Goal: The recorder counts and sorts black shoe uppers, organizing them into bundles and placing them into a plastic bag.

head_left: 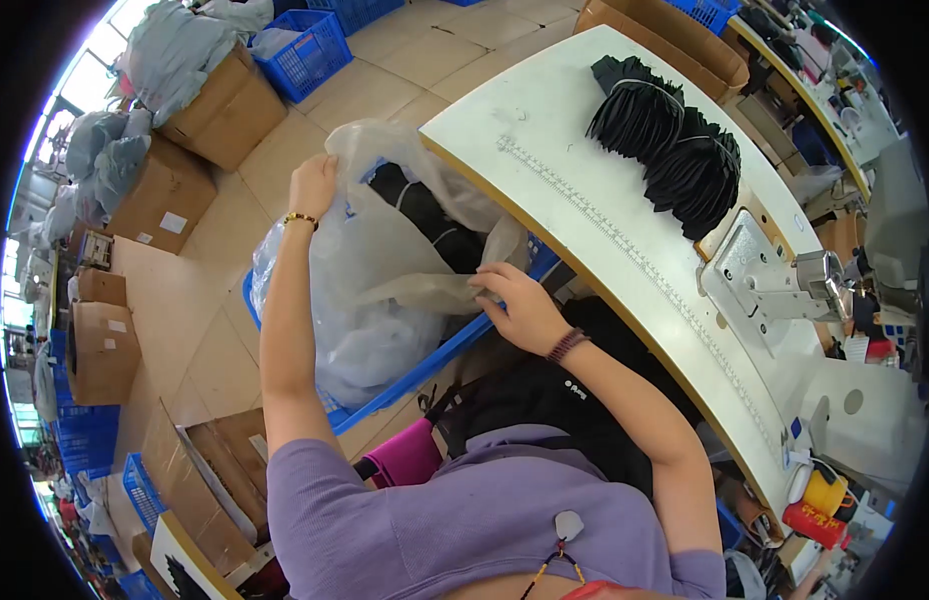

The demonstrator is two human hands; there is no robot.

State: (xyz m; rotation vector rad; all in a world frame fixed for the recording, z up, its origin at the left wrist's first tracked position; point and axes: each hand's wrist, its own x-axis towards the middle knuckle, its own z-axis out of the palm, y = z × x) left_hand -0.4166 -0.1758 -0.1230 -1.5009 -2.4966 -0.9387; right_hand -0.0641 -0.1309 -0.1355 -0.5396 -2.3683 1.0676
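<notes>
1. Our left hand (315, 182) clenches plastic bag (370, 275) by its far rim.
2. Our right hand (528, 312): fingertips pinch its right rim.
3. Bag sits in blue basket (415, 377), reaching left edge; black bundle (425, 212) inside.

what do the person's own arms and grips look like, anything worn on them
The left grip is a bare, ungloved hand, with a gold-toned beaded bracelet at the wrist. The right grip, also ungloved, has a dark reddish-brown banded bracelet. Short purple fabric sleeves leave both forearms uncovered. No cables or markings show.
</notes>
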